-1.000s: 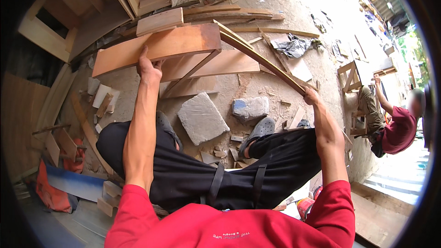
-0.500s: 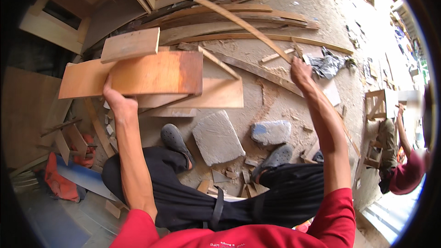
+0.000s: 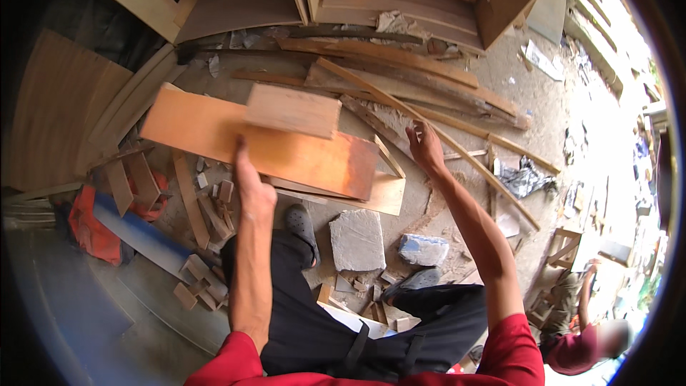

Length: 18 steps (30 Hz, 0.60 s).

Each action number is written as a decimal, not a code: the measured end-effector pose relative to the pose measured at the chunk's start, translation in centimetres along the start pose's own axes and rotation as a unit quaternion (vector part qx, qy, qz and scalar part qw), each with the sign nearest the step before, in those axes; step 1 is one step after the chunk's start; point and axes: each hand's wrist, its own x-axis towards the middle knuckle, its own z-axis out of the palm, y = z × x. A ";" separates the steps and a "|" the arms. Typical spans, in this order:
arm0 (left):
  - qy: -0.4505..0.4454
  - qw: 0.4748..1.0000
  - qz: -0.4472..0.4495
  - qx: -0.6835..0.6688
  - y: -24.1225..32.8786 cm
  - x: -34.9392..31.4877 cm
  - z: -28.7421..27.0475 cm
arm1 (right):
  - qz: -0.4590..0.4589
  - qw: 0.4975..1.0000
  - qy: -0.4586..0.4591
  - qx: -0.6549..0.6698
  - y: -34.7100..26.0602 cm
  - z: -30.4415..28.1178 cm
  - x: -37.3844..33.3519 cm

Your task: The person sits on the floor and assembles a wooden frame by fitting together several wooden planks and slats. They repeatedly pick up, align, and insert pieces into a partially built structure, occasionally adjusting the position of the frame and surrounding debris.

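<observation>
While the left hand (image 3: 257, 196) pinches the orange board (image 3: 204, 123) left of centre, thumb on top and other fingers hidden, that piece looks lifted, not yet set down. Farther right, the right hand's (image 3: 426, 149) fingers curl beside the long strip (image 3: 371, 90); I can't tell whether they grip it.

Board (image 3: 314, 161) left of strip (image 3: 386, 98), slab (image 3: 357, 243) before board, cabinet (image 3: 400, 8) behind all.

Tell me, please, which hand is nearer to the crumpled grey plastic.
Right. The right hand is to the left of the crumpled grey plastic; the left hand, holding the orange board, is farther left.
</observation>
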 end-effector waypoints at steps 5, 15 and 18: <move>-0.052 0.989 -0.141 -0.014 3.5 -7.0 0.1 | -0.252 0.965 -0.032 -0.063 -21.3 -10.9 -9.6; -0.205 0.936 -0.264 -0.108 17.5 -19.4 0.8 | -0.255 0.940 -0.078 -0.211 -41.0 -18.6 -20.3; -0.223 0.915 -0.292 -0.169 24.2 -21.1 -1.7 | -0.282 0.931 -0.032 -0.228 -45.8 -17.7 -24.5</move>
